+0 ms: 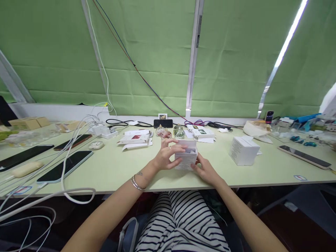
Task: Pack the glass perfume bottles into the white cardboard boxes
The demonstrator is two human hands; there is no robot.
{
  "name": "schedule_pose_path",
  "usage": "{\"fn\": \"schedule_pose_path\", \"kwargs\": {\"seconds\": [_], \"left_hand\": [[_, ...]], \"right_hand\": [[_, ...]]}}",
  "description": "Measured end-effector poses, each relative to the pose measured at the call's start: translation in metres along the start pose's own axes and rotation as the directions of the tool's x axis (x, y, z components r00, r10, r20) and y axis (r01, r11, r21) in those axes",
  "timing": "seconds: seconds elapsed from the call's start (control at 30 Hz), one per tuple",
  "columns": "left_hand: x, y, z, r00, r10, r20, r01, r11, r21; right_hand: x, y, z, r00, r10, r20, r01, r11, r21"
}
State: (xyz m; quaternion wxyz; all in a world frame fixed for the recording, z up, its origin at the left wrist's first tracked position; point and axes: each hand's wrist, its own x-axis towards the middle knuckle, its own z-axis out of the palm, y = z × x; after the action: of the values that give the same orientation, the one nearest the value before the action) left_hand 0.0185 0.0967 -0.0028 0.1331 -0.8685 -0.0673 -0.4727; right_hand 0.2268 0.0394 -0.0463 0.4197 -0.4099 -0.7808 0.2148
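Observation:
A small white cardboard box (186, 162) with printed text stands on the table in front of me, its top flap raised at the back. Something shiny shows inside its opening, too small to name. My left hand (168, 154) is at the box's left side, fingers spread across the flap and top edge. Around the lower right side of the box, my right hand (206, 169) grips with its thumb on the front face. Behind it sit glass bottles with pinkish contents (163, 132) and a clear greenish glass bottle (179, 131).
Flattened white cartons (135, 138) lie left of centre, with more cartons (201, 133) at the back. A second white box (244, 151) stands to the right. Phones (65, 166) and white cables (64, 171) crowd the left; another phone (304, 156) lies far right.

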Motion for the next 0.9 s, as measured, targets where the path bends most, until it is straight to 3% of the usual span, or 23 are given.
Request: {"fn": "schedule_pose_path", "kwargs": {"seconds": [0.13, 0.3, 0.43, 0.6, 0.7, 0.9], "left_hand": [[0.008, 0.005, 0.001, 0.996, 0.077, 0.051, -0.079, 0.996, 0.045], [0.014, 0.012, 0.006, 0.982, 0.105, 0.159, -0.084, 0.988, -0.132], [0.013, 0.009, 0.006, 0.992, 0.032, 0.125, -0.013, 0.989, -0.150], [0.012, 0.006, 0.007, 0.990, -0.059, 0.130, 0.068, 0.996, -0.059], [0.008, 0.004, 0.008, 0.991, -0.112, 0.073, 0.113, 0.994, -0.007], [0.001, -0.004, 0.013, 0.996, -0.084, -0.015, 0.085, 0.996, 0.028]], "right_hand": [[-0.001, -0.005, 0.001, 0.999, -0.041, -0.009, 0.041, 0.996, -0.081], [0.000, -0.003, 0.002, 1.000, -0.016, -0.019, 0.014, 0.996, -0.089], [0.001, -0.002, 0.002, 1.000, 0.009, -0.011, -0.010, 0.998, -0.066], [0.001, -0.004, 0.002, 1.000, 0.031, -0.001, -0.031, 0.997, -0.067], [0.001, -0.002, 0.002, 0.999, 0.031, -0.012, -0.032, 0.997, -0.075], [0.003, 0.000, 0.003, 0.999, 0.044, -0.015, -0.045, 0.997, -0.059]]}}
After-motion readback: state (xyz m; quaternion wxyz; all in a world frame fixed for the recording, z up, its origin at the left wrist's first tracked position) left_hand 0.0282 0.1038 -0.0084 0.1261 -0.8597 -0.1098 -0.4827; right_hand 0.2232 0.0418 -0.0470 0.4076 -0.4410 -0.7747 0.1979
